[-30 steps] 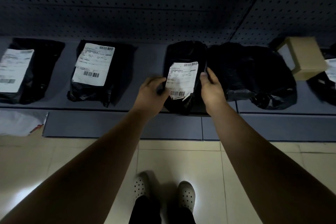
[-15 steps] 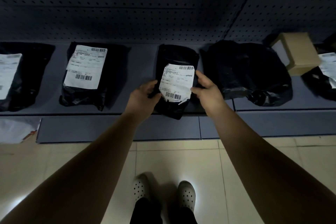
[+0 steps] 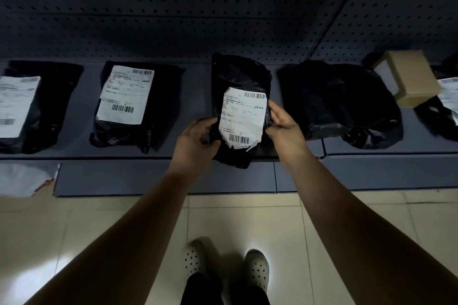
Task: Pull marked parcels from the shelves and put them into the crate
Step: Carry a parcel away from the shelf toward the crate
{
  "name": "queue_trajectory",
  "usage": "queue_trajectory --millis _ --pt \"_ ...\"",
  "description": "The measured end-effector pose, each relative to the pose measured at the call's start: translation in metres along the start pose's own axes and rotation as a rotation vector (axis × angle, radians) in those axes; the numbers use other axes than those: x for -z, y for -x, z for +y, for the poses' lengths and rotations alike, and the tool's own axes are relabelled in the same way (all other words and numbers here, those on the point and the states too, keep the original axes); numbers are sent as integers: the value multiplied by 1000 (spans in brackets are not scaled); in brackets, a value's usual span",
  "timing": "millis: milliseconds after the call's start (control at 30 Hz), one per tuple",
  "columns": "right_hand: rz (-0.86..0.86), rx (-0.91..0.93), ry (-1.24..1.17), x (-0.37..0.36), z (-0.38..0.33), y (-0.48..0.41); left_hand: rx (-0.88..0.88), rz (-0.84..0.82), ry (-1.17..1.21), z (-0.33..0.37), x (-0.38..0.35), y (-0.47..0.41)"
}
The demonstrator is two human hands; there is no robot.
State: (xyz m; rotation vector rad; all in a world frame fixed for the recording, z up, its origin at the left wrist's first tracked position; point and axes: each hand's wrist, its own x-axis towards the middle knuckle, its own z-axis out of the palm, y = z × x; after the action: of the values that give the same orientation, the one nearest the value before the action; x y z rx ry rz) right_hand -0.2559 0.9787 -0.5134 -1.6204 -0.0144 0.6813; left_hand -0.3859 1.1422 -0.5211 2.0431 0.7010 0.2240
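Black labelled parcel [image 3: 241,96] gripped by left hand [image 3: 195,141] and right hand [image 3: 285,126] at its sides (fingers curled round edges), lower end overhanging shelf [image 3: 198,96] lip

The middle parcel [image 3: 239,77] is a black plastic bag with a crinkled white label [image 3: 244,119] on top. The label has bar codes at its top and bottom. The left hand [image 3: 195,141] and the right hand [image 3: 285,126] hold this bag by its two sides. Its near end sticks out over the front edge of the shelf [image 3: 198,86]. Left of the middle parcel lies the big-label parcel [image 3: 138,106], black too. Further left is the far-left parcel [image 3: 47,96], cut off by the edge. Right of the middle parcel lies the lumpy parcel [image 3: 339,101], then a brown box [image 3: 411,77], then the far-right parcel [image 3: 436,116].
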Motion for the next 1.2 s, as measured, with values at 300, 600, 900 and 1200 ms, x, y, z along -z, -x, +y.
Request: queue_trajectory --millis 300,600,900,1200 --pt "-86 33 154 -39 -1 -23 209 -124 29 -12 17 -30" --pt "272 581 600 21 -30 7 -101 6 -126 37 -1 -28" --pt "403 567 922 132 -26 28 -217 -216 -141 94 -77 -15" --pt "82 377 920 158 -13 18 -13 -266 -95 125 -124 -8"
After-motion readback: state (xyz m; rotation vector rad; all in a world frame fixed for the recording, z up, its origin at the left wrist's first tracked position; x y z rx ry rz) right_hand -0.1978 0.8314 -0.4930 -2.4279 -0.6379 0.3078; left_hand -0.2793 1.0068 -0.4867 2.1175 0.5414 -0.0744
